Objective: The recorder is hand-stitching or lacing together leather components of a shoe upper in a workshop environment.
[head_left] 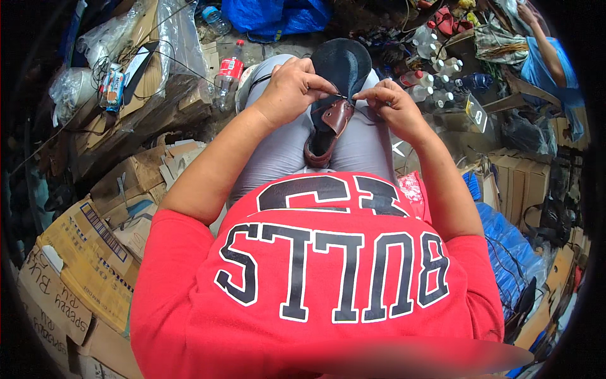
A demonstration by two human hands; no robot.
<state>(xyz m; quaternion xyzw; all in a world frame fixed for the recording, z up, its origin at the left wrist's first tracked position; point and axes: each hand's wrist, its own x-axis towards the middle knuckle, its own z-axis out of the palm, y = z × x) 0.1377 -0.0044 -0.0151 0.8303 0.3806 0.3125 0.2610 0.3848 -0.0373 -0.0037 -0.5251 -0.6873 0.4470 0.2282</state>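
Note:
A shoe lies across my lap between my thighs, with a wide black front part (341,62) and a brown leather part (337,116) that has small eyelets. My left hand (295,90) comes in from the left, its thumb and forefinger pinched at the middle of the shoe. From the other side my right hand (392,107) pinches close to the same spot. A thin dark lace (341,95) seems to run between the two sets of fingertips, just above the leather. Its ends are too small to follow.
A soda bottle with a red cap (230,69) stands beyond my left knee. Several small bottles (434,85) cluster past my right hand. Cardboard boxes (88,252) lie at left, and blue plastic (505,252) is at right. Another person's arm (544,44) shows at the far right.

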